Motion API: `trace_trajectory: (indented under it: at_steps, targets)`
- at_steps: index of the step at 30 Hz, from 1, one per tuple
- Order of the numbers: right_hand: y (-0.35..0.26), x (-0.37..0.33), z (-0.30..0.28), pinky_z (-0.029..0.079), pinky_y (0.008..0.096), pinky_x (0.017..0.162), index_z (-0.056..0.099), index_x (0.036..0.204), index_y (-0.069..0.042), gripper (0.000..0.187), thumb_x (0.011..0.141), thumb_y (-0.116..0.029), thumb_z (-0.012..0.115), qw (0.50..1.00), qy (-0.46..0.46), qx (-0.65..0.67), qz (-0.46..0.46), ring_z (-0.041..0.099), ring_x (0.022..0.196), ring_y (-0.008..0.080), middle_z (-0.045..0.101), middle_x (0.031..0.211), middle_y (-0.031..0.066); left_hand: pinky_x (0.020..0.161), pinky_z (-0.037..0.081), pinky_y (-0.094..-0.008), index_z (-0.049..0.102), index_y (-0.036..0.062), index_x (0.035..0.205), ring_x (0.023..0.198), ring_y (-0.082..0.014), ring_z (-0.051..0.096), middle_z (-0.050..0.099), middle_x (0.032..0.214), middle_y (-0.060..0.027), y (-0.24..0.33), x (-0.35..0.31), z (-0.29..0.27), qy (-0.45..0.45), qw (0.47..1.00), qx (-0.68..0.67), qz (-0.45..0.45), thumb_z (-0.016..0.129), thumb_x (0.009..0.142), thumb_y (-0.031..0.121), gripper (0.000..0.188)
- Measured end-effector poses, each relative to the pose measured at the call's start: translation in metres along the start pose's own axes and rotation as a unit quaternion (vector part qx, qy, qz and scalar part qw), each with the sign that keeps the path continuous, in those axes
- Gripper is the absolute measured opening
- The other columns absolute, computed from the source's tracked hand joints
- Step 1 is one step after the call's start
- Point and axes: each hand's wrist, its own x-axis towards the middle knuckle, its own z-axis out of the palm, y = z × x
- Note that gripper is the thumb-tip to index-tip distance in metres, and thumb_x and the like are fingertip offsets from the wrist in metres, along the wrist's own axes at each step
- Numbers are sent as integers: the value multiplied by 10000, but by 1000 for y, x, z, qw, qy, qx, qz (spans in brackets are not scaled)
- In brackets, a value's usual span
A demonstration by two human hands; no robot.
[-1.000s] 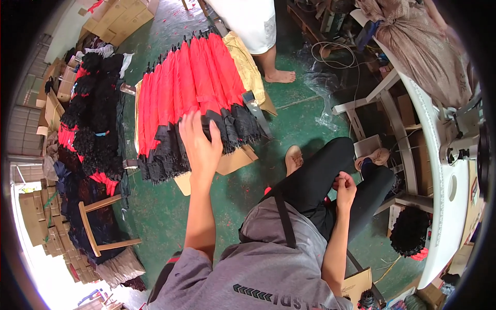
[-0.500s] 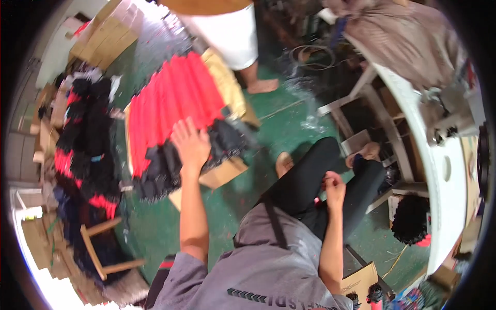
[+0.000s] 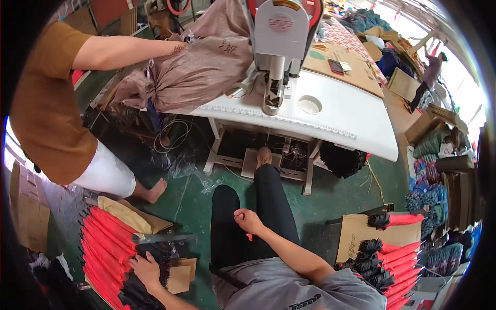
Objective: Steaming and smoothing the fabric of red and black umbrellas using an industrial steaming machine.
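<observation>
My left hand (image 3: 146, 269) lies with fingers spread on a stack of red-and-black folded umbrellas (image 3: 106, 248) at lower left, where the red cloth meets the black. It grips none of them. Over my lap, my right hand (image 3: 249, 222) is closed. A small bit of red (image 3: 250, 237) shows just below it, but what the fingers hold is hidden. Ahead of my knees stands a white-topped sewing machine table (image 3: 351, 116) with a grey machine head (image 3: 281, 36). One of my feet (image 3: 264, 155) rests on the pedal beneath.
A co-worker in a brown shirt (image 3: 49, 113) stands at left, one arm on a brown sack (image 3: 201, 72) on the table. More red-and-black umbrellas (image 3: 395, 268) lie on cardboard (image 3: 356, 235) at right. Loose cable and plastic film (image 3: 188, 168) lie on the green floor.
The view has swung right, bringing the sewing machine into the middle. My left hand stays on the umbrella stack; my right stays closed over my lap. The co-worker's arm and the sack now show.
</observation>
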Motion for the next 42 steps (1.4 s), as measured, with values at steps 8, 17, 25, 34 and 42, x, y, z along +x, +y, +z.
trace_trajectory:
  at_steps: [8, 17, 25, 34, 42]
  targets:
    - [-7, -6, 1, 564, 305, 693, 695, 1126, 7, 277, 917, -166, 638, 1000, -29, 3, -6, 717, 728, 155, 720, 774, 78, 931, 519, -501, 649, -110, 1213, 1051, -496, 651, 669, 1131, -348, 65, -31, -51, 10, 958, -230, 170, 576, 1009, 304, 468]
    - [-16, -16, -10, 552, 288, 698, 678, 1114, 34, 237, 942, -104, 594, 997, 19, 22, -69, 695, 731, 128, 713, 784, 72, 944, 528, -463, 651, -109, 1217, 1059, -439, 686, 692, 1120, -320, 78, -62, -12, -102, 914, -276, 279, 641, 979, 266, 444]
    - [-24, -18, -31, 549, 333, 675, 685, 1093, 35, 217, 923, -84, 622, 978, 130, 25, -163, 691, 683, 220, 710, 805, 147, 934, 557, -354, 616, -93, 1280, 1050, -279, 733, 734, 1159, -230, 107, -66, 22, -196, 804, -458, 324, 648, 1009, 185, 390]
    - [-69, -17, -80, 553, 296, 730, 667, 1101, 41, 165, 983, -66, 624, 949, 257, -17, -180, 683, 787, 144, 716, 863, 96, 893, 554, -295, 641, -64, 1180, 1025, -188, 722, 750, 1083, -149, 251, -28, 122, -294, 642, -612, 356, 582, 1048, 125, 237]
    - [-89, -18, -154, 544, 278, 781, 678, 1135, 22, 179, 985, -56, 622, 897, 402, 74, -170, 673, 843, 137, 734, 951, 83, 947, 518, -473, 631, -30, 1231, 1111, -477, 644, 666, 1180, -301, 384, -47, 221, -185, 745, -549, 332, 410, 1088, 439, 538]
